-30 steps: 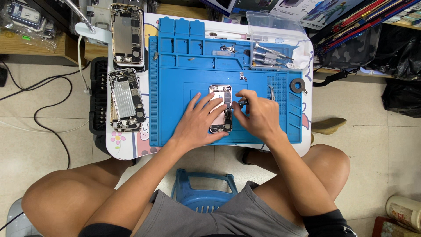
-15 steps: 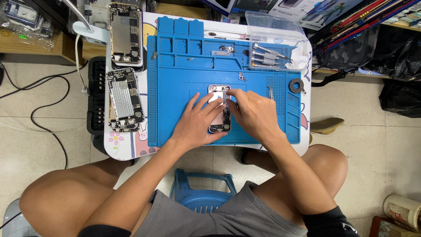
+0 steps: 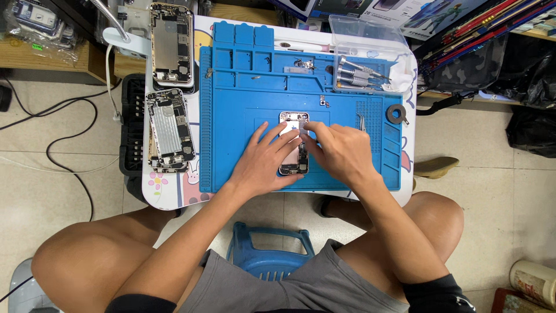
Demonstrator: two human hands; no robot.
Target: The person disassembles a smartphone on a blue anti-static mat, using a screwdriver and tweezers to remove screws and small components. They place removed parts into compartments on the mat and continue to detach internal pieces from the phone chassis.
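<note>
The opened phone (image 3: 294, 145) lies face-down at the middle of the blue work mat (image 3: 231, 116), its back removed and its internal parts exposed; the work is judged to be mid-disassembly, with boards and shields seen in place inside the frame. Nearest the viewer, a blue stool (image 3: 269, 252) is seen between the knees, below the desk (image 3: 168, 194) edge. The left hand (image 3: 263, 162) is laid flat with fingers spread over the phone's left side and lower end, steadying it rather than closing on it. The right hand (image 3: 341, 152) is set at the phone's upper right, its fingertips pinched together on the interior; whether a small tool or part is held in that grip cannot be told. Open mat is noted on both sides of the hands, with the mat's near edge just behind the wrists. Further left, two other stripped phone housings (image 3: 169, 130) rest half off the mat near the desk's left edge. At the far side, a clear tray of screwdrivers (image 3: 362, 72) and a small tape roll (image 3: 395, 113) are noted, well apart from the hands.
</note>
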